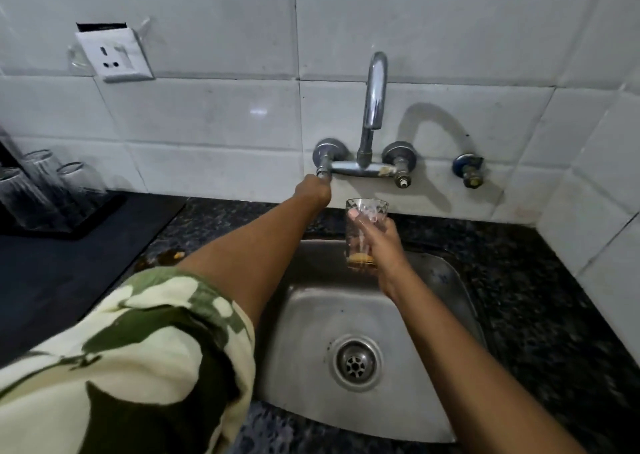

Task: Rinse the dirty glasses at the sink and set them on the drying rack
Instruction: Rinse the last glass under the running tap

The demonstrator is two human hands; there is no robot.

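My right hand (382,245) grips a clear drinking glass (366,211) upright over the back of the steel sink (304,332), below and in front of the curved chrome tap spout (375,93). A brownish residue sits in the glass's bottom. My left hand (313,190) is stretched out and closed around the left tap handle (323,173). No water runs from the spout. At the far left, several clear glasses (74,183) stand upside down on a black drying rack tray (97,218).
The sink drain (356,363) lies near the front. Dark speckled countertop (540,297) surrounds the basin, with a small orange-brown spill (173,256) left of the sink. A wall socket (116,57), a right tap handle (401,176) and a separate valve (469,173) sit on the white tiles.
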